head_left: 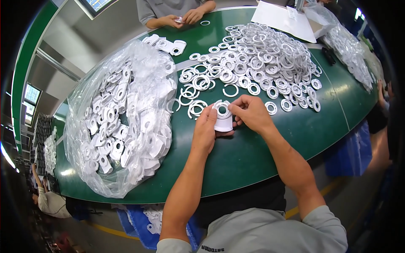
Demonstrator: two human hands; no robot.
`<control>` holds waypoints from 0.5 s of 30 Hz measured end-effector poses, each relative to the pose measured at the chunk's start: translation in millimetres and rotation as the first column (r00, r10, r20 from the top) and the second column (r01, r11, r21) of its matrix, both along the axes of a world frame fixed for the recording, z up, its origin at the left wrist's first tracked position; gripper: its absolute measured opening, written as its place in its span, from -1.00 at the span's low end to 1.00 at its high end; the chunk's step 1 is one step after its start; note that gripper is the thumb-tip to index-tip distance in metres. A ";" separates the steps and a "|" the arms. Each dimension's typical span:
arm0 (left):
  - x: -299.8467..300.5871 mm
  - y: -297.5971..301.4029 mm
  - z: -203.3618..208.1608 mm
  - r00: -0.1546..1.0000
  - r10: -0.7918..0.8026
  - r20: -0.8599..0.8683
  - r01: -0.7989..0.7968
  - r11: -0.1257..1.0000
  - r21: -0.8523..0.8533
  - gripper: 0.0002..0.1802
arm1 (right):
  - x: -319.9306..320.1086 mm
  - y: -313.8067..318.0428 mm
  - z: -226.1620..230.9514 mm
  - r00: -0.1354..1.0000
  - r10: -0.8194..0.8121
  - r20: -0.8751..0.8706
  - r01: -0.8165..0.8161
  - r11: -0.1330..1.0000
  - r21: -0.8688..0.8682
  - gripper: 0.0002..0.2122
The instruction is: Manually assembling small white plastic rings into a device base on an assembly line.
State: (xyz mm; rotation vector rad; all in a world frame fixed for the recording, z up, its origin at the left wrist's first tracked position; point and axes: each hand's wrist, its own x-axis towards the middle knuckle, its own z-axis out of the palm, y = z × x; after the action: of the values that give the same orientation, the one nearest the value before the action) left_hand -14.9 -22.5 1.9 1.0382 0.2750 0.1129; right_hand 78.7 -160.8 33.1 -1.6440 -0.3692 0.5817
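Observation:
Between my two hands, above the green table, is a white plastic part [223,123] with a round ring-shaped top and a flared lower body. My left hand [206,128] is closed round its left side and underside. On its upper right edge the thumb and fingers of my right hand [252,111] are pinched; some of those fingertips are hidden behind the part. Just beyond my hands lie loose white C-shaped rings [230,90] and a large heap of white rings [261,59].
A clear plastic bag [122,185] full of similar white parts lies on the left of the green table [253,164]. Across from me a co-worker's hands [181,19] hold a small white piece. White sheets [282,19] and another plastic bag [348,50] are at the far right.

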 end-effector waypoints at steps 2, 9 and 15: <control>0.5 -0.2 1.0 1.000 -0.008 -0.010 0.008 0.999 0.034 -0.57 | 1.6 -0.5 -2.9 0.999 0.015 0.039 -0.013 0.999 -0.048 -0.80; 0.5 -0.6 -4.4 1.000 0.023 0.004 -0.023 0.994 0.102 -0.62 | 2.1 0.3 -15.6 0.992 0.101 0.070 -0.102 0.995 0.006 -0.63; 3.0 -8.6 2.6 1.000 -0.011 -0.012 0.012 0.995 0.096 -0.60 | 8.6 -7.8 -12.2 0.978 0.149 0.144 -0.137 0.987 -0.086 -0.65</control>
State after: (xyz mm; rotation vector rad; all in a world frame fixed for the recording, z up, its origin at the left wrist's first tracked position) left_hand -12.0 -31.0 4.5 1.1356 0.2765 0.1106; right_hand 87.3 -168.6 20.9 -1.7486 -0.5858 0.5871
